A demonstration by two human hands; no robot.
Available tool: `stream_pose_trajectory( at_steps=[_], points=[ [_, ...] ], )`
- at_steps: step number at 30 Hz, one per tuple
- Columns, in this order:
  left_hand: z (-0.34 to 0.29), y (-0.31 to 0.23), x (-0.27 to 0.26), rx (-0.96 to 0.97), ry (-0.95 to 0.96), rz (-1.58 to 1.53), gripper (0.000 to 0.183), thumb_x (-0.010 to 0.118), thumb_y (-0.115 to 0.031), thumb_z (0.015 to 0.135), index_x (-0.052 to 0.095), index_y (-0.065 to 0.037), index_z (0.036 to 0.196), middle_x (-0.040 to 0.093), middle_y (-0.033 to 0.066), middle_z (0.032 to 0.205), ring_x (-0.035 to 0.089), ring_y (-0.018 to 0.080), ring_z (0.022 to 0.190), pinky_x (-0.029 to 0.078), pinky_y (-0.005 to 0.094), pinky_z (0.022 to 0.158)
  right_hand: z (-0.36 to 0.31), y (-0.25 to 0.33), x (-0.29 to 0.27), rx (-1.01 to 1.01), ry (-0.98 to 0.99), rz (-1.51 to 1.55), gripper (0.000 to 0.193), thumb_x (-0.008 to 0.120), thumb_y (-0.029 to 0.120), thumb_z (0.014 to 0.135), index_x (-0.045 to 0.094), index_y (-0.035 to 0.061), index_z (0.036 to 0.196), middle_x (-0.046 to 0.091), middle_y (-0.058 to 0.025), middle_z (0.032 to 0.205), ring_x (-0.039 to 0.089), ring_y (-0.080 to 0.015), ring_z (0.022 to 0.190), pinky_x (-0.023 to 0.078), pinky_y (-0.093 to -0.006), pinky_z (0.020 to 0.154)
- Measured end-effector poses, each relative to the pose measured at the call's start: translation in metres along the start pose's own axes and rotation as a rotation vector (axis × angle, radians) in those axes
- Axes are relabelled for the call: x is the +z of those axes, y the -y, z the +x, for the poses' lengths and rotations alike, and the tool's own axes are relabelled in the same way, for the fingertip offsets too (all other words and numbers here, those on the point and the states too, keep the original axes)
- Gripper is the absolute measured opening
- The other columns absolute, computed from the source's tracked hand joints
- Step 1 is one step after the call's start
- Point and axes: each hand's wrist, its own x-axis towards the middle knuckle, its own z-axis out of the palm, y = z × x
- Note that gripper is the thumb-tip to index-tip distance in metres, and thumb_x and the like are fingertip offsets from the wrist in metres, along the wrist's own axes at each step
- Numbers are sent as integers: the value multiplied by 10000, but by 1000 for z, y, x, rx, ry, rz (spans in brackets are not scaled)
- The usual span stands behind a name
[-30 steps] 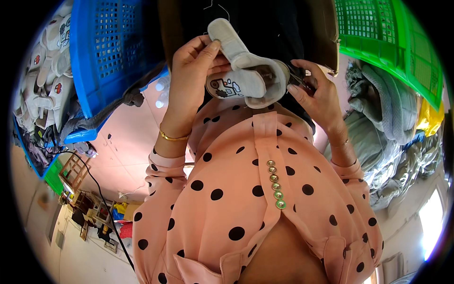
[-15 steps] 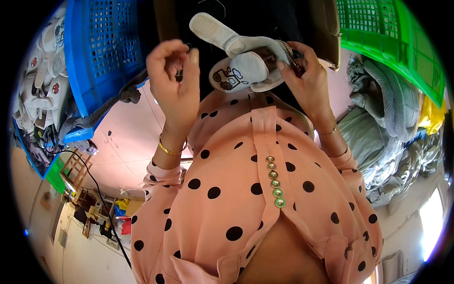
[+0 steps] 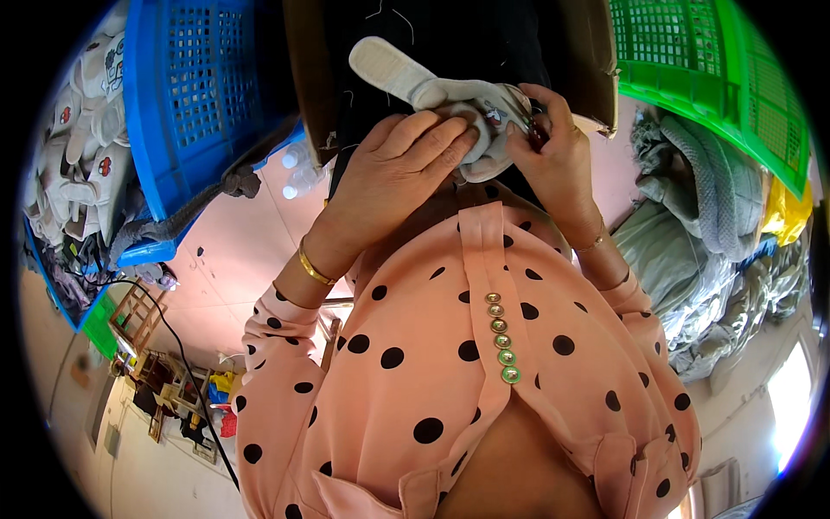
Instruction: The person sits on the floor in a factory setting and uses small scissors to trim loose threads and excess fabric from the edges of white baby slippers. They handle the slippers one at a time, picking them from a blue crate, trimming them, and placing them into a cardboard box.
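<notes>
In front of my waist is a pale cloth shoe with a long, round-ended flap sticking out to the upper left. My left hand is closed over its toe end, fingers bent together and thumb hidden, covering the printed picture there. On the other side, my right hand pinches the shoe's edge between thumb and fingers. A small dark metal tool, perhaps thread snips, also sits in that hand, mostly hidden by the fingers. Dark cloth with loose pale threads lies beneath the shoe.
A blue plastic crate stands at the left, beside a heap of pale printed shoes. To the right are a green crate and grey cloth pieces. Brown cardboard edges flank the dark cloth. Clear bottles stand beyond my left wrist.
My left hand has come in from the left of the shoe and closed over its toe, hiding the print. The right hand keeps its hold; the shoe has turned slightly.
</notes>
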Motion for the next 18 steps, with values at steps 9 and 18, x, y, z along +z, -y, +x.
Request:
stream_pose_trajectory(
  at_steps=[9, 18],
  points=[
    [7, 6, 6, 131, 126, 171, 166, 621, -165, 796, 698, -118, 935, 641, -37, 1046, 513, 106, 1073, 334, 271, 986, 7, 5, -2, -86, 2, -9, 466, 643, 55, 765, 538, 91, 1218, 635, -103, 704, 644, -277, 605, 520, -357, 580],
    [5, 5, -5, 138, 269, -196, 129, 623, -113, 779, 708, -35, 836, 680, 38, 880, 560, 200, 901, 395, 314, 920, 3, 9, -2, 39, 128, 84, 309, 634, 73, 762, 613, -7, 1060, 655, -154, 719, 664, -282, 647, 520, -340, 614]
  ],
)
